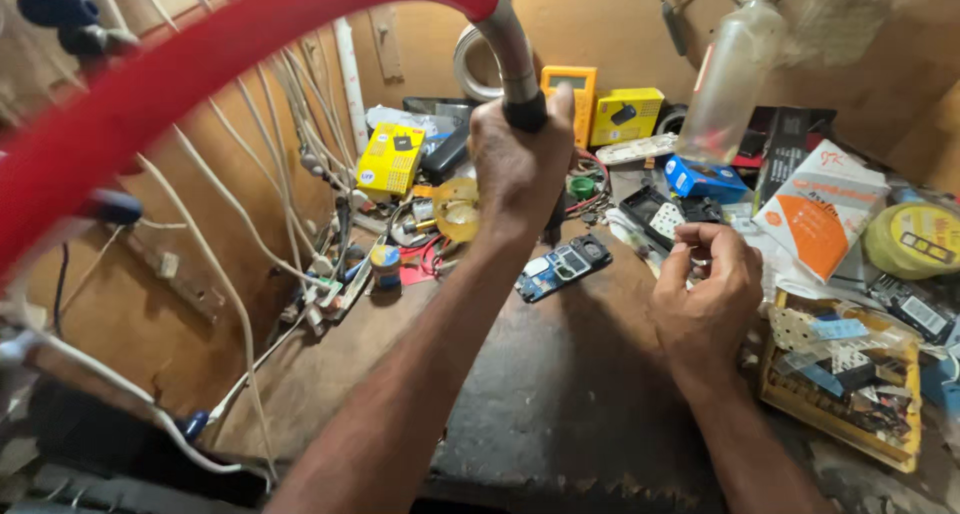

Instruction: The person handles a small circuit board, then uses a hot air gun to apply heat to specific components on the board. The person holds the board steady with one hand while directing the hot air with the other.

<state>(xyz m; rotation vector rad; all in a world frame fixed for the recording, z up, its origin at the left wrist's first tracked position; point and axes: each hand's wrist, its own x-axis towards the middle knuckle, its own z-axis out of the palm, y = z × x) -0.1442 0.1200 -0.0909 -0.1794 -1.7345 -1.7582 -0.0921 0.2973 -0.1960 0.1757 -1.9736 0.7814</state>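
Note:
My left hand point(515, 164) is raised over the workbench and gripped around the black collar of a flexible metal hose point(510, 49). The hose bends up into a thick red tube point(200, 59) that arcs across the top left. My right hand point(705, 289) hovers lower at the right with fingers curled, pinching something small and pale that I cannot make out. Between the hands a dismantled blue phone circuit board point(563, 266) lies flat on the dark worn benchtop point(560, 394).
White cables point(240, 224) hang down the left wall. Yellow boxes point(390, 159), a yellow multimeter point(570, 84), a clear plastic bottle point(730, 74), an orange-and-white packet point(820, 209), a tape roll point(915, 239) and a yellow parts tray point(845, 374) crowd the back and right.

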